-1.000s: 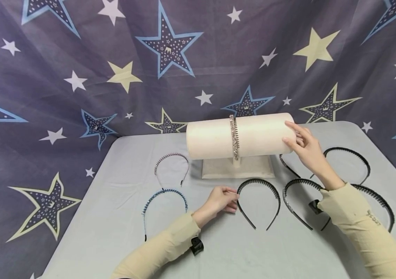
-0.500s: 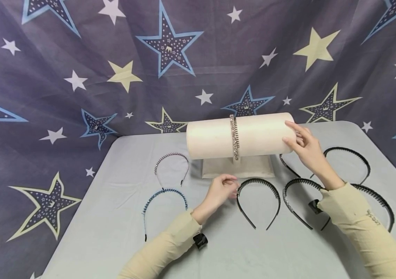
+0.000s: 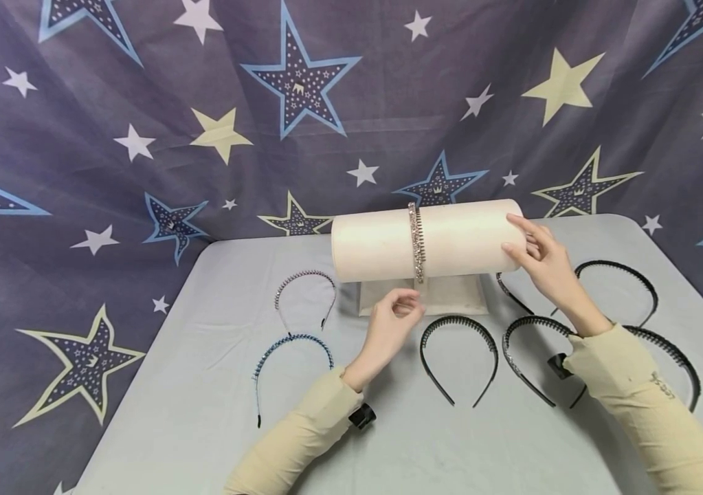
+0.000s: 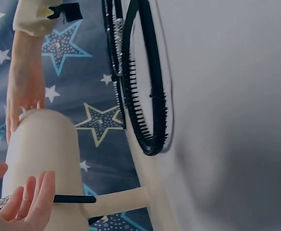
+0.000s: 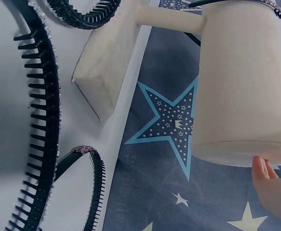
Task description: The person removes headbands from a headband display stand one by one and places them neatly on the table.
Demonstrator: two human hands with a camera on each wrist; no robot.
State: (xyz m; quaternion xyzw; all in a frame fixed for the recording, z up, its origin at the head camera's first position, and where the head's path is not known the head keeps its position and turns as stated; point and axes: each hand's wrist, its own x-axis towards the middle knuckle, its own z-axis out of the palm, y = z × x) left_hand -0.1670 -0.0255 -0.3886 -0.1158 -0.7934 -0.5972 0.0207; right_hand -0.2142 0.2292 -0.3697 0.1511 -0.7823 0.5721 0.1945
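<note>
A rhinestone headband with comb teeth point(image 3: 417, 242) sits around the cream padded roll of a display stand point(image 3: 376, 246). Just below its lower end is my left hand point(image 3: 386, 330), fingers bent and thumb apart from them. In the left wrist view, the left fingers point(image 4: 40, 202) are near the black tip of this headband point(image 4: 73, 198); nothing is pinched between finger and thumb. At the roll's right end my right hand point(image 3: 552, 271) touches the rim with extended index finger and thumb. The right wrist view shows fingertips point(image 5: 260, 168) against that end.
A black headband point(image 3: 459, 322) lies in front of the stand base point(image 3: 462, 295). A blue headband point(image 3: 294, 338) and a pink one point(image 3: 304, 273) lie at left. Several dark headbands, including one at far right point(image 3: 651, 282), lie around the right arm. A star-patterned curtain point(image 3: 351, 69) hangs behind.
My left hand has moved up and away from beside the black headband toward the lower end of the rhinestone headband. The right hand stays at the roll's end.
</note>
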